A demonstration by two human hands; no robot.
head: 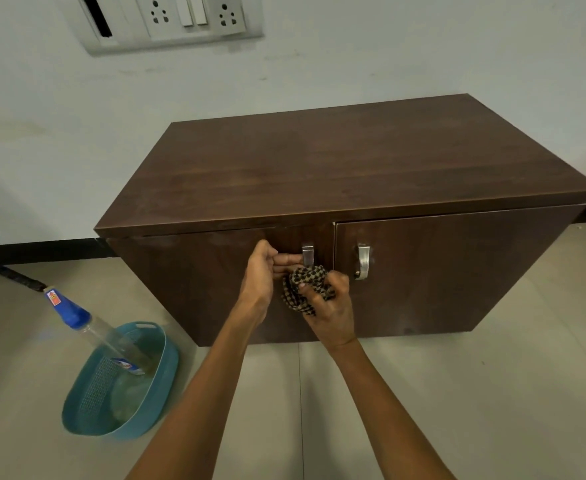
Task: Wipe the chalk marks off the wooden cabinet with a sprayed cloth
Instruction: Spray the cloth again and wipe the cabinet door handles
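Observation:
A dark brown wooden cabinet (353, 174) with two doors stands on the floor against a pale wall. Faint whitish smudges show near the top of the left door (194, 278). My right hand (329, 310) is bunched around a black-and-tan checked cloth (302, 289), held against the left door just below its metal handle (308, 255). My left hand (262, 275) is beside it, fingers pinching the cloth's upper edge next to that handle. The right door's handle (362, 261) is free.
A teal plastic basket (167, 372) sits on the tiled floor at the lower left, with a clear spray bottle with a blue cap (77, 315) leaning in it. A switch and socket panel (167, 19) is on the wall above.

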